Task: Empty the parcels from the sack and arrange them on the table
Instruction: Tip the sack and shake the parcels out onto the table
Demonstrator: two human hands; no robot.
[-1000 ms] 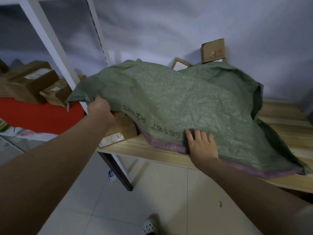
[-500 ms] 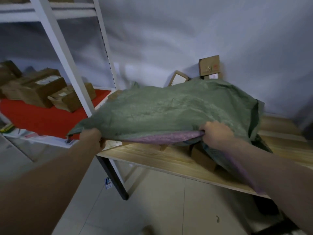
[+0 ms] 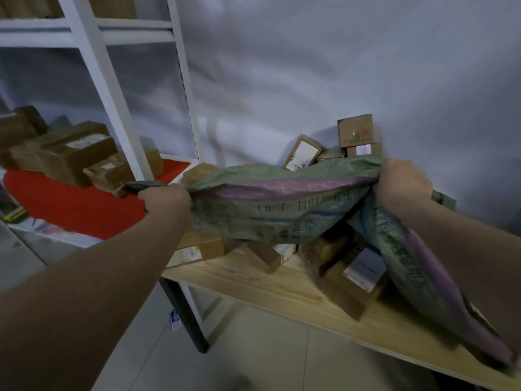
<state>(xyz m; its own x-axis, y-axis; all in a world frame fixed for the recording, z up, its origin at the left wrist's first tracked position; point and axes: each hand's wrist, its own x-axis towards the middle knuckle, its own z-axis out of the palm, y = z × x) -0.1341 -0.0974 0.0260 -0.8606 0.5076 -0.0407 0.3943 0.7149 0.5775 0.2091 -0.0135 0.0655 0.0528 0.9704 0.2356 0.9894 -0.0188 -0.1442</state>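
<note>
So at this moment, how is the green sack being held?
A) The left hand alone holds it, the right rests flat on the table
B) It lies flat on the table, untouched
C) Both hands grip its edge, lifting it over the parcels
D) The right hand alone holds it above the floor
C: the left hand and the right hand each clutch the green sack by its edge, raised above brown parcels on the wooden table.

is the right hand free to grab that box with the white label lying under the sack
Probably not yet. The right hand grips the sack, which is held taut with the left hand and drapes over the labelled box on the table.
</note>
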